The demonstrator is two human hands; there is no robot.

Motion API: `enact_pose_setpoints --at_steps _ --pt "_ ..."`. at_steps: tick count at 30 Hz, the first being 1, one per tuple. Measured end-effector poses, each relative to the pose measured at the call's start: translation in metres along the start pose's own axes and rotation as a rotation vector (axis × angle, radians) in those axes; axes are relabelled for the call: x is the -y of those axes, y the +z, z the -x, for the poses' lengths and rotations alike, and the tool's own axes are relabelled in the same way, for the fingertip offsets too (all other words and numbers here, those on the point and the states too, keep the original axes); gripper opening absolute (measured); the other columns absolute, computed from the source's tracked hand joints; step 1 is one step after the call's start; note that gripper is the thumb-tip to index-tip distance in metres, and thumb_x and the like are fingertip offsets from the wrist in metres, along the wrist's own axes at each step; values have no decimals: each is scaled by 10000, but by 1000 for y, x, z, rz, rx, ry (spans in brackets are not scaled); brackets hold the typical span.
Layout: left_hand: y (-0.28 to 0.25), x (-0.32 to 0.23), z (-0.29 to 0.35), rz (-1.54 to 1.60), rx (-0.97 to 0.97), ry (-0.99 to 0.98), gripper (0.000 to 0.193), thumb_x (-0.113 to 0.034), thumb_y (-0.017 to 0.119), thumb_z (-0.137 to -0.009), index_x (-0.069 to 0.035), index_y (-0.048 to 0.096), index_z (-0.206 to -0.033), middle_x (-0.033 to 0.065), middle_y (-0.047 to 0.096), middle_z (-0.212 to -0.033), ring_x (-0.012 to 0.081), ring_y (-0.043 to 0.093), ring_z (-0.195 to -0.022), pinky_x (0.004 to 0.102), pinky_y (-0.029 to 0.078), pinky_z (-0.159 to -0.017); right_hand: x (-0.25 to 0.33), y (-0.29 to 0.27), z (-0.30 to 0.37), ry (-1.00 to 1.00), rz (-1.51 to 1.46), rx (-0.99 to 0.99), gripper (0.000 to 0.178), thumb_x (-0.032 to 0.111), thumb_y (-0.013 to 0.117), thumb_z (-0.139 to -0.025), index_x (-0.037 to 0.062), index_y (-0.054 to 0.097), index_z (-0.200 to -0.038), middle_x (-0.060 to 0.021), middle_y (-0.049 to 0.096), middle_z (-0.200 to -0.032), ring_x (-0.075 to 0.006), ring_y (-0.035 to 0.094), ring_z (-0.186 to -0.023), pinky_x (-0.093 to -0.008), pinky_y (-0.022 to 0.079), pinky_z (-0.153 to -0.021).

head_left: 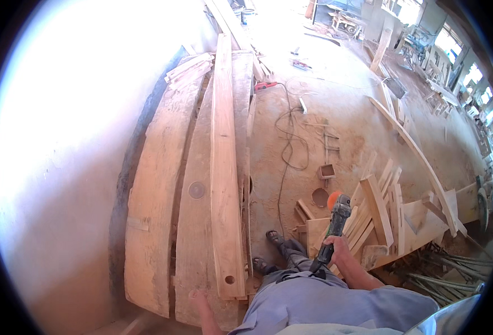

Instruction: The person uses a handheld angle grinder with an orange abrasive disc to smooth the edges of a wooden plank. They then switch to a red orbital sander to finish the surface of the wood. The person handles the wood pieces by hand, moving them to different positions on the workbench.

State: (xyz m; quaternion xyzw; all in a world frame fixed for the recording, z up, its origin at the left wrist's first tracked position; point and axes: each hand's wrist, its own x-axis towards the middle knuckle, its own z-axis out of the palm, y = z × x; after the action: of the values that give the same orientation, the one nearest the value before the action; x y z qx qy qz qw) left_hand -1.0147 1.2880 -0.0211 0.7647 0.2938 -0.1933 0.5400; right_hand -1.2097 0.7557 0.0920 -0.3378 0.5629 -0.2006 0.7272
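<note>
A pale, smooth wall (51,195) curves along the left. Beside it runs the worktop (154,195), thick wooden slabs with rough, dusty faces and a dark gap between; one slab bears a round mark (196,190). Small offcuts (188,70) lie stacked at its far end. The person's left hand (199,300) is over the near end of the worktop, just left of the plank; whether its fingers are spread or curled cannot be told. The plank (224,167), long, straight and light-grained, lies lengthwise on the worktop, with a round hole (229,280) near its close end.

Farther right, a thin dark cord (291,151) loops over the sawdust-brown floor (268,167). The right hand (338,249) has its fingers wrapped round the grinder (340,215), held above the floor in front of the blue-grey shirt (313,304). Any lettering on its dark body is too small to read; its orange disc (334,200) faces away. Beyond lie squared timbers (376,209) in a slanting heap and, rightmost, slender rods (447,279).
</note>
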Motion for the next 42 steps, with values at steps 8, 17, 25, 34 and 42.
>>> enact_pose_setpoints --at_steps 8,17,25,34,42 --pt "61 67 84 650 252 -520 619 -425 626 -979 -54 485 -1455 171 615 -1269 346 620 -1101 500 557 -935 -1 33 -5 4 10 40 132 12 660 -686 -13 619 -810 -121 630 -723 -259 638 -619 -391 523 -549" --pt "110 68 95 858 9 -417 852 -742 597 -933 -147 427 -1518 166 560 -1354 360 586 -1139 523 553 -937 29 87 -44 -6 125 185 134 5 670 -642 10 638 -772 -114 638 -719 -256 629 -607 -402 520 -561" --pt "95 34 117 782 -6 -517 862 -795 576 -918 -147 473 -1477 124 594 -1181 287 573 -947 427 516 -743 56 149 -60 -104 223 350 130 -1 697 -622 20 640 -738 -90 628 -680 -211 617 -582 -352 496 -543" --pt "40 -28 116 489 63 -433 496 -623 537 -1017 -138 615 -1081 30 593 -853 176 521 -659 325 423 -540 37 152 -67 -61 384 322 228 -38 705 -611 10 646 -826 -70 638 -728 -206 612 -614 -338 503 -584" --pt "0 27 18 539 54 -843 297 -498 539 -933 -214 583 -855 -8 443 -623 151 336 -437 302 296 -448 42 154 -46 -45 464 284 284 -25 732 -608 32 633 -868 -56 628 -749 -181 604 -626 -333 493 -573"
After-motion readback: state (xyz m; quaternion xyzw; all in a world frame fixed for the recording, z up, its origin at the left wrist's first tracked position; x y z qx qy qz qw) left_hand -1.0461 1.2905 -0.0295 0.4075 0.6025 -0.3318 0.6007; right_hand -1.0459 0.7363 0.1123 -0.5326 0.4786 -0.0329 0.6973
